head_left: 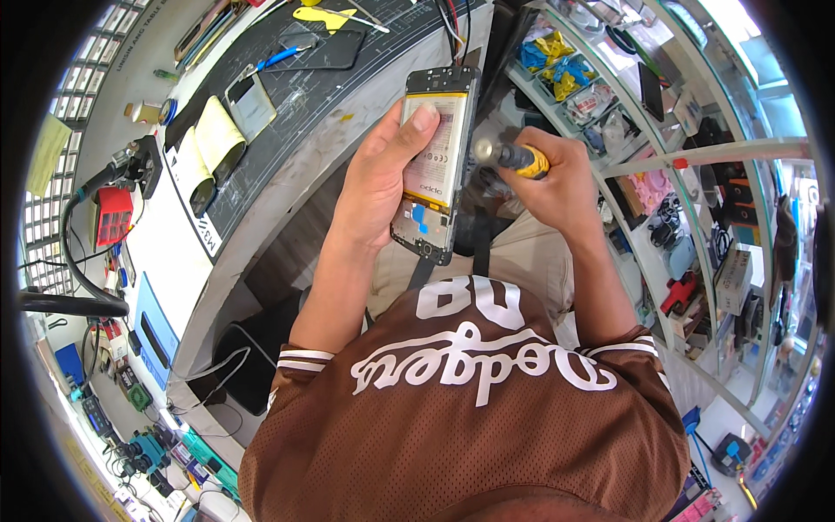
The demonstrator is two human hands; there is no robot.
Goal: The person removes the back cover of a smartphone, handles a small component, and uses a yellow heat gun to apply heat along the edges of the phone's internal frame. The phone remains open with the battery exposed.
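Observation:
My left hand (370, 183) is wrapped round an opened smartphone (428, 228), its thumb pressed on the exposed battery (433, 139). The phone's back cover is off, so the black inner frame, yellow battery edging and a blue patch near the lower end show. It stands steeply over my lap, beside the bench edge. Just right of the phone, my right hand (557, 174) is closed on a yellow-and-black handled tool (524, 160). Its round, pale end points toward the phone, with a gap between them. Whether it has a working tip is not clear from here.
A dark work mat (322, 91) on the curved bench (270, 165) carries a blue pen-like tool (283, 57), a yellow tool (330, 17) and yellow cloth (217, 135). Thin wires (454, 26) hang above the phone. Glass shelves (639, 161) with parts stand at right.

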